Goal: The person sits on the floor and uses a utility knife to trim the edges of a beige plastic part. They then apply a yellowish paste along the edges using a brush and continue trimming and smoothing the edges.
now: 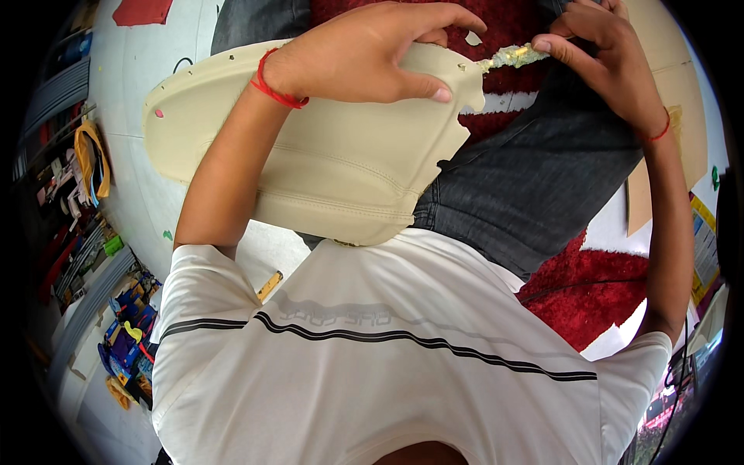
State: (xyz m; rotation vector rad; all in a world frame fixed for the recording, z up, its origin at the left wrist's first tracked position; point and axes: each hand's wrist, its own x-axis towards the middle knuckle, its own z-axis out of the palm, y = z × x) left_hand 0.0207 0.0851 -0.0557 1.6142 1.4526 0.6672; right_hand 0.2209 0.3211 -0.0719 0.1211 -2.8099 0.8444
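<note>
A cream stitched trim panel, with ragged notches on its right edge, lies across my lap. My left hand holds it near the far edge, thumb pressed on its face and fingers reaching past that edge; some fingertips are hidden. From the panel's far right corner a ragged strip of yellowish, greenish-white material stretches out. My right hand pinches the strip's other end between thumb and fingers, away from the panel. The strip looks like torn foam or dried glue; which, I cannot tell.
Dark jeans are under the panel, over a red shaggy rug. Cardboard lies at the right. Cluttered shelving runs along the left, with a yellow roll-shaped item beside it. A red cloth lies at the far left.
</note>
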